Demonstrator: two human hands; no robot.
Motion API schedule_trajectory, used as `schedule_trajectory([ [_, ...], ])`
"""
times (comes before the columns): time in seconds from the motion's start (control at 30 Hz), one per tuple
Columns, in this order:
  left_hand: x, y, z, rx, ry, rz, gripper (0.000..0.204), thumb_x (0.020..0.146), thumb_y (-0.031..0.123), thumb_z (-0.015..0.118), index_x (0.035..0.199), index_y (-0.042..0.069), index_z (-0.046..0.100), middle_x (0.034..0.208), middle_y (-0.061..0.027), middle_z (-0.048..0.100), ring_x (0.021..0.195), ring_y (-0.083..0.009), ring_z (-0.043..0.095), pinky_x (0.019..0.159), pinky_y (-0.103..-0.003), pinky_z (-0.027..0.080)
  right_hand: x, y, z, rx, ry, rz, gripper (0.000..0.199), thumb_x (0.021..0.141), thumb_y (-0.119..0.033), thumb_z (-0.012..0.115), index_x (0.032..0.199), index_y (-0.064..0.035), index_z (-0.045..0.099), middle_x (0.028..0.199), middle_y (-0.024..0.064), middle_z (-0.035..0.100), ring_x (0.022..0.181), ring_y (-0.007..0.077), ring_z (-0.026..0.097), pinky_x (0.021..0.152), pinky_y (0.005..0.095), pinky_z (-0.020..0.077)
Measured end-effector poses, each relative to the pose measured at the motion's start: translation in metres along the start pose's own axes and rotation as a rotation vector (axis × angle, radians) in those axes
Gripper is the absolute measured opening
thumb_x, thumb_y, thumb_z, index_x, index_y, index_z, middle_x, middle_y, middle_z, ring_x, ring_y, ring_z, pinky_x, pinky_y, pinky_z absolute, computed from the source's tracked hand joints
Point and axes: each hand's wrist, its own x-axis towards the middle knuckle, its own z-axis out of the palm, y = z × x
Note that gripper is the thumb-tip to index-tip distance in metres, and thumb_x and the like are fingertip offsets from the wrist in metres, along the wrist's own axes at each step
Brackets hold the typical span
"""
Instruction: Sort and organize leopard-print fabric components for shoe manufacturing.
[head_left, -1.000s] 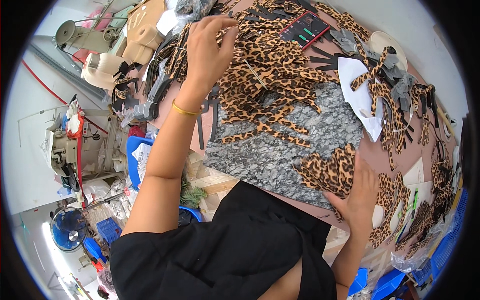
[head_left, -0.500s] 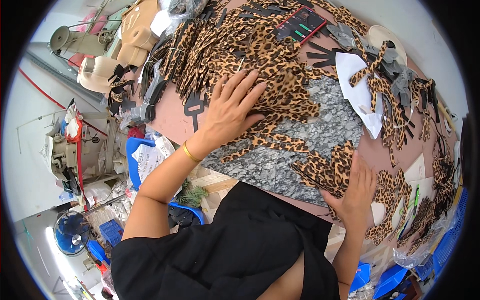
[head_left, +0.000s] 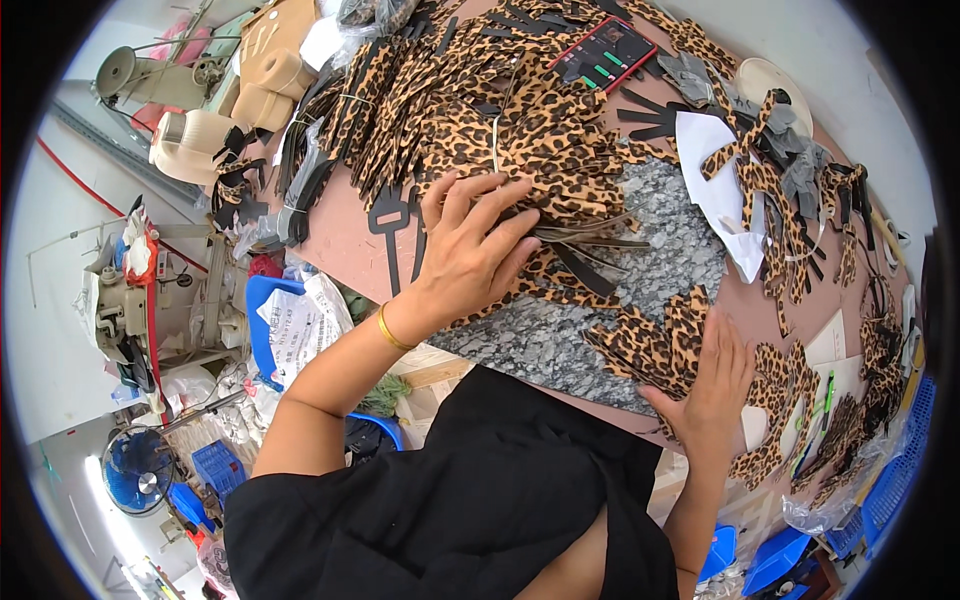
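My left hand (head_left: 470, 250), with a gold bangle on the wrist, bends its fingers over the near edge of a tied bundle of leopard-print fabric strips (head_left: 560, 150). Some strips come out between its index finger and thumb, dark undersides turned up; the fingertips are partly hidden. A pale tie (head_left: 495, 140) crosses the bundle. My right hand (head_left: 712, 385) lies with fingers stretched and thumb apart, against the side of a smaller stack of leopard-print pieces (head_left: 655, 345). Both fabric piles rest on a grey speckled stone slab (head_left: 530, 340).
A pink tabletop (head_left: 345, 245) surrounds the slab. Beyond the bundle lie a red-edged phone (head_left: 604, 55), white paper (head_left: 710, 190) and black strips (head_left: 655, 115). More leopard pieces (head_left: 785, 385) and a green pen (head_left: 831, 385) lie at right. Thread cones (head_left: 280, 75) stand far left.
My left hand has moved slightly nearer, its fingers bending more. The bundle has shifted and spread, its tie now plain to see, and its near-edge strips have turned dark side up. My right hand stays put.
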Motion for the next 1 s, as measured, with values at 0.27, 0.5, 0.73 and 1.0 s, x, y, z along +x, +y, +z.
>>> schedule_trajectory([
  [0.27, 0.002, -0.004, 0.001, -0.018, 0.044, 0.012, 0.035, 0.079, 0.009, 0.071, 0.113, 0.011, 0.066, 0.106, -0.0032, 0.067, 0.103, -0.0219, 0.058, 0.101, -0.045, 0.031, -0.003, 0.000, 0.001, 0.012, 0.005, 0.004, 0.112, 0.060, -0.060, 0.074, 0.147, -0.0034, 0.033, 0.147, 0.0147, 0.042, 0.132, 0.0342, 0.041, 0.111, 0.0566, 0.0239],
  [0.5, 0.034, -0.010, -0.004, -0.114, -0.012, -0.184, 0.023, 0.082, 0.010, 0.071, 0.104, 0.007, 0.069, 0.075, -0.0040, 0.067, 0.073, -0.0225, 0.061, 0.079, -0.033, 0.043, -0.002, -0.001, 0.002, 0.013, 0.006, 0.017, 0.112, 0.060, -0.059, 0.074, 0.148, -0.0044, 0.032, 0.147, 0.0138, 0.042, 0.132, 0.0342, 0.041, 0.111, 0.0566, 0.0243],
  [0.73, 0.048, -0.015, 0.000, -0.005, -0.162, -0.351, 0.029, 0.077, 0.014, 0.073, 0.105, 0.006, 0.068, 0.095, -0.0095, 0.062, 0.088, -0.0274, 0.055, 0.082, -0.036, 0.046, -0.003, -0.003, -0.001, 0.025, -0.017, 0.015, 0.113, 0.059, -0.051, 0.080, 0.148, -0.0024, 0.029, 0.145, 0.0179, 0.041, 0.133, 0.0361, 0.039, 0.113, 0.0541, 0.0226],
  [1.0, 0.053, -0.030, 0.006, -0.066, 0.015, -0.023, 0.023, 0.080, 0.013, 0.072, 0.102, 0.006, 0.071, 0.101, -0.0088, 0.064, 0.092, -0.0258, 0.056, 0.082, -0.035, 0.046, -0.002, -0.002, 0.005, 0.036, -0.004, 0.027, 0.111, 0.059, -0.054, 0.077, 0.148, -0.0068, 0.031, 0.146, 0.0122, 0.042, 0.133, 0.0330, 0.040, 0.111, 0.0561, 0.0252],
])
